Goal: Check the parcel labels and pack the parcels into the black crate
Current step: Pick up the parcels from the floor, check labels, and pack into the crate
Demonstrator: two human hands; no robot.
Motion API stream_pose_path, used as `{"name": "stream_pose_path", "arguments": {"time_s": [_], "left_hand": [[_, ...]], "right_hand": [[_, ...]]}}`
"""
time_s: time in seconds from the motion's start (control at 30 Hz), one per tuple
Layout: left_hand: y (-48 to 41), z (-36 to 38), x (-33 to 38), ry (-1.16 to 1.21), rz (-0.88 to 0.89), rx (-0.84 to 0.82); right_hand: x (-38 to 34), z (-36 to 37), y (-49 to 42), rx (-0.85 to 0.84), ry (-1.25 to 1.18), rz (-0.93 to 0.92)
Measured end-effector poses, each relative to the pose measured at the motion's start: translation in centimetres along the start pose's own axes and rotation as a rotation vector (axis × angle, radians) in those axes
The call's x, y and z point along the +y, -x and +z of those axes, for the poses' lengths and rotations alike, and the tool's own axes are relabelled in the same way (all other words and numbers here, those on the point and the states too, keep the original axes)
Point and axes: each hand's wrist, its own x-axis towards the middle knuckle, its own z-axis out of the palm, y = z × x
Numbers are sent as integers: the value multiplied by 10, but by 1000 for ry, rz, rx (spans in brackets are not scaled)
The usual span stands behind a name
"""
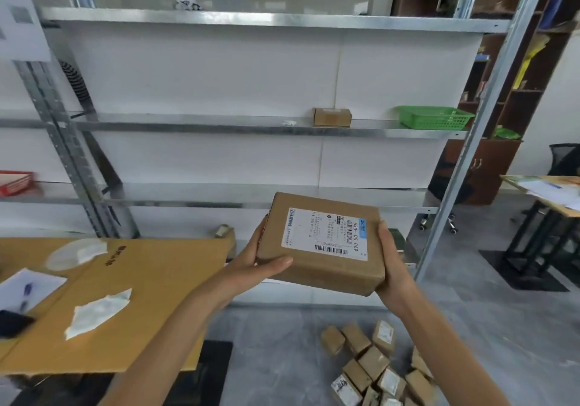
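Observation:
A brown cardboard parcel [317, 267] is held up in front of the metal shelving, its white shipping label [326, 233] with barcodes facing me. My left hand [260, 258] grips its left edge, thumb lying across the front face. My right hand [392, 261] holds the right edge from the side and beneath. On the grey floor at the lower right lies a heap of several small brown parcels [373, 371], some with white labels. A black thing [204, 371], possibly the crate, shows under the cardboard sheet at the bottom; most of it is hidden.
A large flat cardboard sheet [131, 308] on the left carries paper scraps, a notepad and a pen. The metal shelf rack [251, 126] holds one small box [331, 117] and a green basket [434, 117]. A desk [552, 198] stands at the right.

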Motion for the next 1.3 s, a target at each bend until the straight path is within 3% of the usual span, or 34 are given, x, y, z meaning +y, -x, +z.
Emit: {"name": "stream_pose_path", "arguments": {"time_s": [0.1,0.27,0.4,0.73,1.17,1.3], "left_hand": [[29,-9,-9,-3,-79,92],[76,-17,-33,14,-67,190],[120,-30,-47,33,-65,291],[245,-124,-64,59,-47,433],[431,-295,-126,-2,-115,520],[464,-331,-154,-3,-162,538]], "right_hand": [[10,20,2,9,111,-15],[32,48,9,6,305,30],[54,77,28,-130,318,143],[105,197,94,-484,429,57],[233,399,210,-384,423,132],[274,435,223,-470,368,234]]}}
